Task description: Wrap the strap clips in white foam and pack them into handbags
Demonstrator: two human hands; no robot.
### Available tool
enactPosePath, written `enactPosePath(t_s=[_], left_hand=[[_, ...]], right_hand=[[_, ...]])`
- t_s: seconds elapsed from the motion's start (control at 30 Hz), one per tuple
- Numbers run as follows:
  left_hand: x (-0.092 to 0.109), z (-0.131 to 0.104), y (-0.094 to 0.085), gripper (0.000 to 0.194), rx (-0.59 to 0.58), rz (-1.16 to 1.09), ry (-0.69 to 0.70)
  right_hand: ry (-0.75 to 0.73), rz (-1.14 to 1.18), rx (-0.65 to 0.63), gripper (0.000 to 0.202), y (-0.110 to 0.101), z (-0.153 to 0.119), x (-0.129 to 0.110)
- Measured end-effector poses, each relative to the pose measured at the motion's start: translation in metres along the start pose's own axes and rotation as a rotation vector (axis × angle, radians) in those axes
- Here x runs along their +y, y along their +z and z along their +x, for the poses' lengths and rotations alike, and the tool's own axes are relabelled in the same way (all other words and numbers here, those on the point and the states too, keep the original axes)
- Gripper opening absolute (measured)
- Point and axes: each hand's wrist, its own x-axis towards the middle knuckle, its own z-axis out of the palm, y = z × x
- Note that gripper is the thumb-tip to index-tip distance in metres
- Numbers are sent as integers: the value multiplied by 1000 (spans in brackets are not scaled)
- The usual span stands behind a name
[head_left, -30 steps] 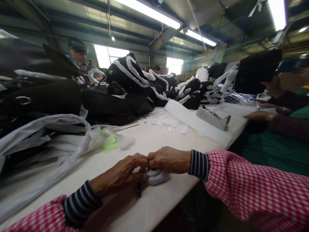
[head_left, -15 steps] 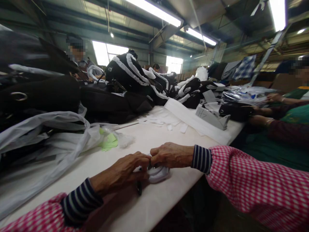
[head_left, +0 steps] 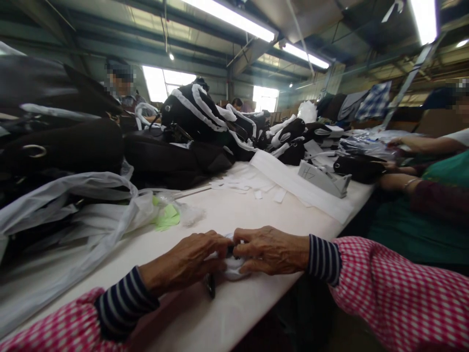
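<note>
On the white table (head_left: 198, 313), near its front edge, lies a small white padded bundle (head_left: 234, 270) with a dark piece (head_left: 230, 250) at its top. My left hand (head_left: 194, 259) is closed at the bundle's left side, fingertips against the dark piece. From the right, my right hand (head_left: 269, 249) has its fingers bent round the same dark piece and the bundle. The two hands' fingertips nearly meet and cover much of the bundle. A small black shiny object (head_left: 210, 285) hangs or lies just below my left hand.
Black bags with white wrapped straps (head_left: 190, 112) are heaped behind. White sheeting (head_left: 300, 188) and a grey box (head_left: 324, 180) lie at the back right. Clear plastic (head_left: 110, 181) and green paper (head_left: 166, 217) are on the left. Other people's hands (head_left: 399, 181) work at the right.
My right hand has moved right and slightly down, its fingers now spread further over the white bundle. My left hand has barely moved. At the far right, a person's arm has shifted.
</note>
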Motion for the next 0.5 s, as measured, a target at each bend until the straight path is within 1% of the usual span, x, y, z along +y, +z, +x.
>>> enactPosePath(t_s=[0.1, 0.2, 0.27, 0.33, 0.37, 0.43, 0.5], left_hand=[[12, 3, -4, 23, 15, 144, 98], [28, 5, -2, 17, 67, 425, 89], [33, 3, 4, 23, 114, 553, 71], [33, -1, 12, 31, 123, 573, 67], [33, -3, 16, 31, 126, 568, 48], [33, -7, 23, 27, 164, 553, -7], [35, -9, 29, 22, 233, 546, -36]], right_hand=[[-24, -39, 120, 16, 13, -4, -4], [-10, -105, 189, 18, 22, -7, -6], [4, -133, 188, 20, 25, -8, -7], [32, -137, 185, 22, 27, -8, -6], [40, -137, 190, 22, 28, -8, -5], [26, -151, 211, 21, 31, -8, -4], [-11, -174, 237, 18, 33, -8, -2]])
